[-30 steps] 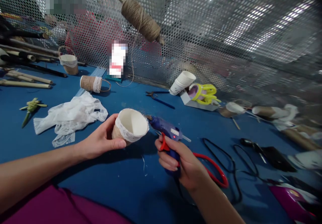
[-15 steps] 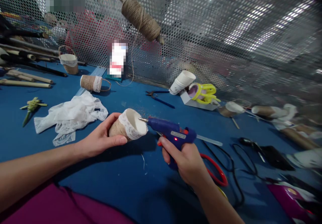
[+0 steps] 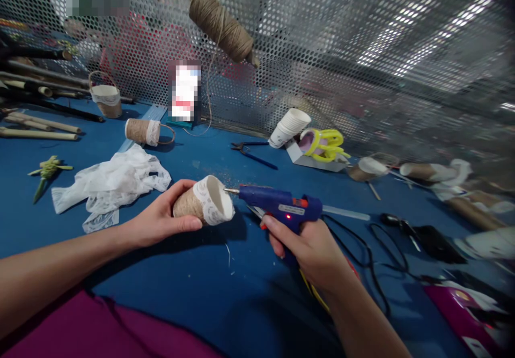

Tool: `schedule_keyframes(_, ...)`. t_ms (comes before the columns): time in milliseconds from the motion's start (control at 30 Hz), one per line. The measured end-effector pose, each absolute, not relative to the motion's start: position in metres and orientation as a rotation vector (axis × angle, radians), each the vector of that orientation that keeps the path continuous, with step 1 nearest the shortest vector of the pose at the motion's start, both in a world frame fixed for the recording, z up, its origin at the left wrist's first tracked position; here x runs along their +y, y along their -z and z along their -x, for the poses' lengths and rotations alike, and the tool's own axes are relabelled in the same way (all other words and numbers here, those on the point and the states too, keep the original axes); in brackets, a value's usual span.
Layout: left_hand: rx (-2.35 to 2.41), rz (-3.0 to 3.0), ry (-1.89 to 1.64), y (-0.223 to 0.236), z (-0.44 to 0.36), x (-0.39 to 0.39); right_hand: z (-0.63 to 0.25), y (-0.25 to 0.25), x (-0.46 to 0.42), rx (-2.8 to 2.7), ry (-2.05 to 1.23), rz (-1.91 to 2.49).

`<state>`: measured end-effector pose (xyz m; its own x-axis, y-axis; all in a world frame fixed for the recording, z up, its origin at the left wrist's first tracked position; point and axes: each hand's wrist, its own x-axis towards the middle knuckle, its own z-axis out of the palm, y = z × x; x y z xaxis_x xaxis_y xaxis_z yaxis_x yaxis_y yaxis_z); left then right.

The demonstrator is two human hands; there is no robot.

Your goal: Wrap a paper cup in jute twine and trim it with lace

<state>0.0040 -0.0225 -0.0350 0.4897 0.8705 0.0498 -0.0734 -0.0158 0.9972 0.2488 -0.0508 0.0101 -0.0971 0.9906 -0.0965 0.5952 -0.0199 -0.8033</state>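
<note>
My left hand [image 3: 167, 216] is wrapped round a paper cup [image 3: 191, 205] covered in twine, with white lace about its rim. The cup lies tilted, its mouth facing right. In my right hand [image 3: 311, 248] is a blue glue gun [image 3: 277, 202] with a red light lit and a clear glue stick [image 3: 346, 213] out of its back. Its metal nozzle points left, close to the cup's rim; whether they touch I cannot tell. Left of the cup lies a heap of white lace [image 3: 124, 178].
Behind stand pliers [image 3: 257, 154], stacked paper cups [image 3: 289, 127] and a small box [image 3: 316, 159] with yellow-handled scissors. Two twine-covered baskets [image 3: 142, 131] sit back left, near a phone [image 3: 185, 92]. A black cord [image 3: 370, 250] runs on the right. Twine [image 3: 219, 22] hangs on the mesh.
The cup has tipped over so its mouth turns to the right. My right hand has moved right and levelled the glue gun, its nozzle now pointing at the rim.
</note>
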Motion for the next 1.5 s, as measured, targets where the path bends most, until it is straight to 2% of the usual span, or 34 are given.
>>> schedule_keyframes(633,0.664,-1.300,-0.783,0.039,-0.001,-0.021,-0.250,-0.019,-0.050,-1.796,-0.978,1.704)
schedule_keyframes(800,0.669,-1.321,-0.818,0.042,0.001,-0.020,-0.251,-0.020,-0.050,-1.763,-1.142,1.652)
schedule_keyframes(1000,0.723,-1.334,-0.841,0.037,-0.002,-0.021,-0.246,-0.012,-0.049,-1.240,-1.407,1.450)
schedule_keyframes(1233,0.711,-1.290,-0.916,0.042,-0.007,-0.023,-0.231,0.002,-0.050,-0.880,-1.800,1.217)
schedule_keyframes(1500,0.709,-1.297,-0.909,0.039,-0.007,-0.024,-0.221,0.005,-0.053,-0.787,-1.845,1.180)
